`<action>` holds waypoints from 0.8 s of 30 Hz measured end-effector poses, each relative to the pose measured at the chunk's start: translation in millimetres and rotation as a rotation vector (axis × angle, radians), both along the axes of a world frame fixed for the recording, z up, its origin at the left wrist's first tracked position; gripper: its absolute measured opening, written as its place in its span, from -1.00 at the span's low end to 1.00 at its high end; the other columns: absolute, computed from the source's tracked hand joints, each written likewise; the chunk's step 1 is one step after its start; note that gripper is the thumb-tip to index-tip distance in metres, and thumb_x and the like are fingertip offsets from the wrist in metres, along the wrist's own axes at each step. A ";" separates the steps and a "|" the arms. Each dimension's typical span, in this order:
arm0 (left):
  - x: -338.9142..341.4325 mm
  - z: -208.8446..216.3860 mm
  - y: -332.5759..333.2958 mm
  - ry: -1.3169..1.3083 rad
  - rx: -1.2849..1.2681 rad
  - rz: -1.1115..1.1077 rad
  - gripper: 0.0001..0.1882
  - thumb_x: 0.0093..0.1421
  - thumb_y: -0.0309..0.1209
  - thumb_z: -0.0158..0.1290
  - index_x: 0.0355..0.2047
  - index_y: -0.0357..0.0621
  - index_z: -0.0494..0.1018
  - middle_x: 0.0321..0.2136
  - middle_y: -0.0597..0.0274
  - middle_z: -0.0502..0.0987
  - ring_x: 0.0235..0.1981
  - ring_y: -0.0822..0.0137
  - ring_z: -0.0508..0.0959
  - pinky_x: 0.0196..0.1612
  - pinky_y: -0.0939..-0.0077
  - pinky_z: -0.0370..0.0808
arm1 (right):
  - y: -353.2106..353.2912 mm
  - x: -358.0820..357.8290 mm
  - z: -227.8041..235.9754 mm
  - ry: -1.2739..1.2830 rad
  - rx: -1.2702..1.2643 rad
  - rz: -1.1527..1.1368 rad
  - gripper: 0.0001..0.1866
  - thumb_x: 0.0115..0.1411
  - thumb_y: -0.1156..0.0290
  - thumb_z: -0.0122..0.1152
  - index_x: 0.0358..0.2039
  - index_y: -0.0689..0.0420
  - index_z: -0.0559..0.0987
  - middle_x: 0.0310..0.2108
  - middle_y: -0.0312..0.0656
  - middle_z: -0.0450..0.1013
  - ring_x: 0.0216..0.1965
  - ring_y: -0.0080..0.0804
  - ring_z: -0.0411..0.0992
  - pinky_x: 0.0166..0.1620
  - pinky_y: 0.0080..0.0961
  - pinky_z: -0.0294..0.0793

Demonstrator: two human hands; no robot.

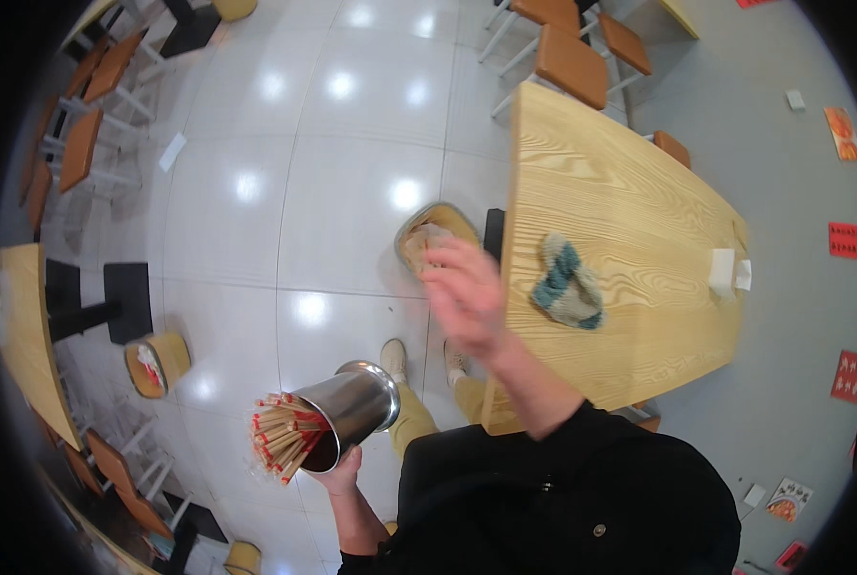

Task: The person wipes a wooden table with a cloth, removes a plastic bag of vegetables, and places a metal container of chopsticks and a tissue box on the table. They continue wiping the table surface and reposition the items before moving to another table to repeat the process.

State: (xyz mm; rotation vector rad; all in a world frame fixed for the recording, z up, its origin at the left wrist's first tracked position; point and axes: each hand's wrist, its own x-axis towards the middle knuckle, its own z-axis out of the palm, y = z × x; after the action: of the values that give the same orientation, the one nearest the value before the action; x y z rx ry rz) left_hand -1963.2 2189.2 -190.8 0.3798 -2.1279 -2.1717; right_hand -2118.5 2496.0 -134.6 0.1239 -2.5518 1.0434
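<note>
While the steel cylindrical holder (352, 407) is gripped in the left hand (340, 471), it lies tipped almost on its side, mouth toward the person's lower left, with a bundle of paper-sleeved chopsticks (281, 443) projecting from the opening. The sleeves are pale with red ends. As far as can be judged, the chopsticks remain seated in the holder; none is seen on the floor or on the worktop (620, 287).

Head view, progress: the holder is off any surface, carried over the tiled floor (333, 192) at the person's left side. The worktop carries a crumpled teal-and-cream cloth (567, 287) near its middle and a small white napkin holder (728, 272) toward its far right edge. No holder or chopsticks rest on it. Whether the surface has been wiped cannot be determined.

Head view, hand pose:
- Left hand: low, forearm entering from the lower edge, fingers wrapped under and around the holder's body near its mouth.
- Right hand (467, 292): raised in front of the worktop's near edge, motion-blurred, fingers loosely spread and holding nothing. It is near the cloth but not touching it.

A round yellow bin (436, 230) stands on the floor beyond the right hand, and a second one (158, 362) stands well apart at left. Chairs (572, 62) surround the neighbouring tables.
</note>
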 end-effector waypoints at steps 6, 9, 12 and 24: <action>-17.9 24.5 11.6 -0.009 -0.015 -0.028 0.09 -0.24 -0.29 0.42 0.23 -0.31 0.03 0.10 0.04 0.30 0.08 0.21 0.38 0.16 0.25 0.32 | 116.6 90.2 -26.8 -0.243 0.621 -0.273 -0.55 0.03 0.11 0.20 -0.03 -0.13 0.55 0.17 -0.14 0.28 0.22 0.03 0.17 0.19 0.24 0.04; -23.9 36.6 16.7 0.003 0.001 -0.060 0.06 -0.23 -0.32 0.41 0.22 -0.30 0.04 0.08 0.04 0.31 0.07 0.21 0.38 0.15 0.25 0.33 | 132.2 91.0 -40.1 -0.229 0.638 -0.007 -0.49 0.03 0.06 0.18 0.05 -0.20 0.50 0.22 -0.17 0.24 0.26 0.02 0.13 0.20 0.28 0.02; -25.7 41.3 18.8 0.005 0.006 -0.087 0.05 -0.23 -0.34 0.41 0.21 -0.29 0.04 0.05 0.06 0.33 0.04 0.21 0.41 0.13 0.26 0.36 | 179.6 29.5 -37.5 -0.499 0.959 -0.029 -0.42 0.22 0.10 -0.06 0.25 -0.07 0.26 0.26 -0.13 0.20 0.31 0.03 0.07 0.25 0.17 0.01; -20.6 31.2 27.4 0.042 -0.059 -0.032 -0.08 -0.23 -0.38 0.38 0.15 -0.28 0.17 -0.05 0.17 0.40 -0.06 0.29 0.45 0.08 0.35 0.38 | 23.4 68.0 -21.2 -0.254 0.741 0.295 -0.51 0.18 0.24 -0.03 0.11 0.15 0.37 0.02 -0.02 0.37 -0.05 -0.16 0.35 -0.02 -0.09 0.29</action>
State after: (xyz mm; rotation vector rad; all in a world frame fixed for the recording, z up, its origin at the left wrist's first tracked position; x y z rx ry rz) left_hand -1983.8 2216.7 -159.6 0.2953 -2.1839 -2.1082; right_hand -2050.5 2519.3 -155.8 0.6088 -3.0938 0.1431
